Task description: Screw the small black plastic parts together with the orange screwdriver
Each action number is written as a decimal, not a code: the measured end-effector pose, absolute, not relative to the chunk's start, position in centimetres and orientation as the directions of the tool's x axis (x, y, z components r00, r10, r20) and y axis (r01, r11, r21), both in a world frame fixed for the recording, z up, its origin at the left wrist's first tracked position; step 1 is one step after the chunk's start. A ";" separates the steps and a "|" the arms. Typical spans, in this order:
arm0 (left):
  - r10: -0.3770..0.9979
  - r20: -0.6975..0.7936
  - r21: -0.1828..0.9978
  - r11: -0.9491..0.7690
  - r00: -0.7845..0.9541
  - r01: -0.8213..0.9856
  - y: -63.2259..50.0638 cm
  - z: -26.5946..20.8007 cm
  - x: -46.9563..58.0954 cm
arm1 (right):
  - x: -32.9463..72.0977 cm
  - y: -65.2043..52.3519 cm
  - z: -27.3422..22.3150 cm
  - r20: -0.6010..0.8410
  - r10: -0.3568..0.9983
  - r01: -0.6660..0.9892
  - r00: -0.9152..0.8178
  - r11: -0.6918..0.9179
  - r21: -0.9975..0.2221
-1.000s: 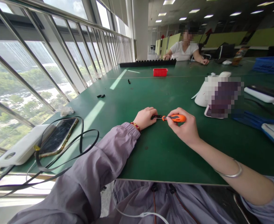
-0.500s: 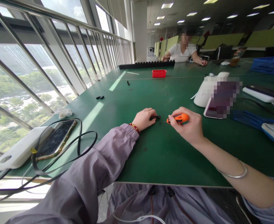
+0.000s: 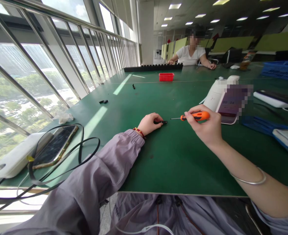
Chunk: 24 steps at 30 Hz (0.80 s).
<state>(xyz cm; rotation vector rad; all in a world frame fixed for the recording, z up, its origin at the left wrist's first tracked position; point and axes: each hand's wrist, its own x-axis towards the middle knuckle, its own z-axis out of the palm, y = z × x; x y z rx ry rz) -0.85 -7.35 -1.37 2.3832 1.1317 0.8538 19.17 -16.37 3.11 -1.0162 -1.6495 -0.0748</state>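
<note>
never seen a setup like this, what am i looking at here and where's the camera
There is no machine, just a person's two bare hands. One camera, worn on that person's head, looks forward and down over a green table. The left hand holds a small black piece; the right hand holds an orange-handled screwdriver, its tip just apart from the piece. Farther back are a red box and another person. A dark-screened phone lies at the left.

The handle [image 3: 202, 115] in the right hand [image 3: 207, 129] is smooth plastic; the shaft [image 3: 175, 118] ahead of that grip, bare metal. The part [image 3: 163, 122] in the left hand [image 3: 148, 124] looks plastic. Beneath both grips, the table [image 3: 173, 163] is smooth, faintly glossy; behind the left, the sleeve [image 3: 107, 160] is matt cloth.
</note>
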 end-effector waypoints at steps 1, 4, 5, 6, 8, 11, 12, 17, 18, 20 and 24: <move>0.788 0.366 0.551 -0.612 0.494 0.567 -7.4 -1.3 -0.9 | 19.2 -16.3 3.1 0.807 0.591 0.648 -0.012 0.619 -0.444; 0.789 0.367 0.537 -0.612 0.492 0.581 -7.6 -1.2 -0.8 | 19.1 -16.2 3.0 0.761 0.644 0.668 -0.073 0.598 -0.442; 0.790 0.365 0.530 -0.612 0.493 0.587 -7.7 -1.1 -0.8 | 19.0 -16.2 3.0 0.753 0.653 0.668 -0.080 0.596 -0.446; 0.790 0.363 0.524 -0.611 0.494 0.593 -7.8 -1.0 -0.8 | 19.0 -16.2 2.9 0.750 0.657 0.664 -0.078 0.596 -0.453; 0.787 0.358 0.514 -0.615 0.502 0.598 -8.0 -1.0 -0.9 | 18.9 -16.3 2.9 0.754 0.654 0.652 -0.063 0.600 -0.465; 0.777 0.364 0.487 -0.629 0.514 0.606 -8.2 -0.9 -1.0 | 18.8 -16.4 2.9 0.768 0.639 0.643 -0.040 0.605 -0.470; 0.772 0.368 0.475 -0.636 0.519 0.609 -8.3 -0.9 -1.0 | 18.8 -16.5 3.0 0.771 0.636 0.643 -0.038 0.607 -0.468; 0.760 0.382 0.423 -0.650 0.527 0.631 -8.7 -1.0 -1.1 | 18.9 -16.5 3.3 0.787 0.616 0.636 -0.032 0.620 -0.460; 0.758 0.383 0.416 -0.652 0.527 0.634 -8.8 -1.0 -1.2 | 18.9 -16.6 3.3 0.793 0.609 0.637 -0.018 0.618 -0.461; 0.755 0.385 0.405 -0.655 0.531 0.638 -8.9 -1.0 -1.3 | 19.0 -16.9 3.4 0.799 0.601 0.644 0.007 0.609 -0.464; 0.752 0.378 0.386 -0.658 0.540 0.646 -9.1 -0.9 -1.5 | 20.0 -17.8 3.3 0.795 0.607 0.655 0.000 0.600 -0.458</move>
